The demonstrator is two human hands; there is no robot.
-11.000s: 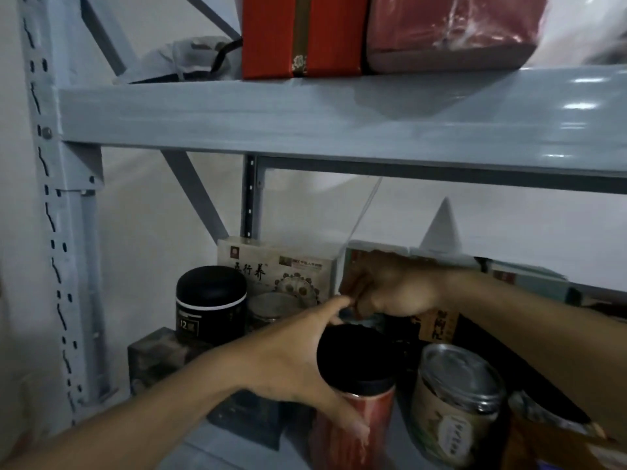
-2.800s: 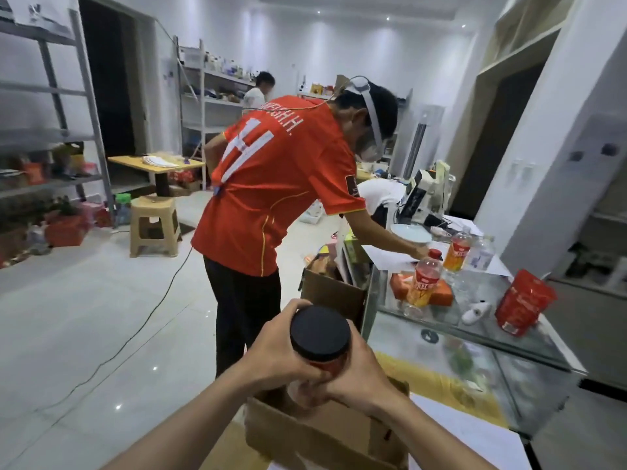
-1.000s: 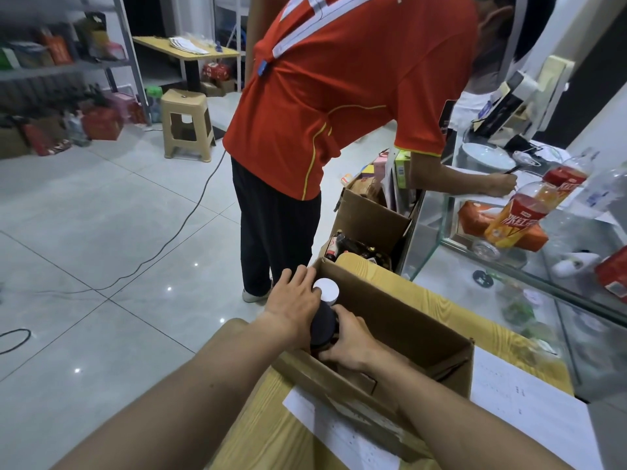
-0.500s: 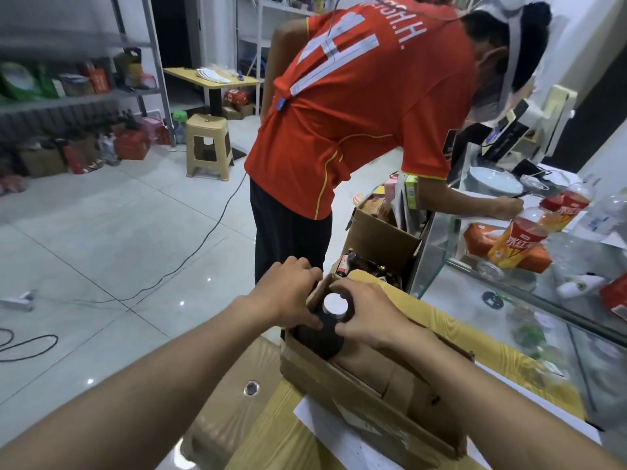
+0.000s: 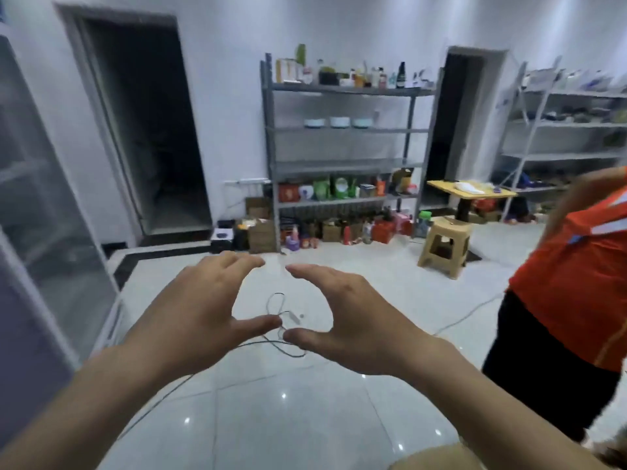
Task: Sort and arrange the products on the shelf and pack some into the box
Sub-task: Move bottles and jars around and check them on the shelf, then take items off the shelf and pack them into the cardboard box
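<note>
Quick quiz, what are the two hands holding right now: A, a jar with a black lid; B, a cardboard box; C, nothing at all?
C: the left hand and the right hand both hover empty with fingers relaxed, and only the white floor and a thin cable lying on it show between them.

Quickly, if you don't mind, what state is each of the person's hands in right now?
Left hand: open, fingers loosely curved, holding nothing.
Right hand: open, fingers loosely curved, holding nothing.
</note>
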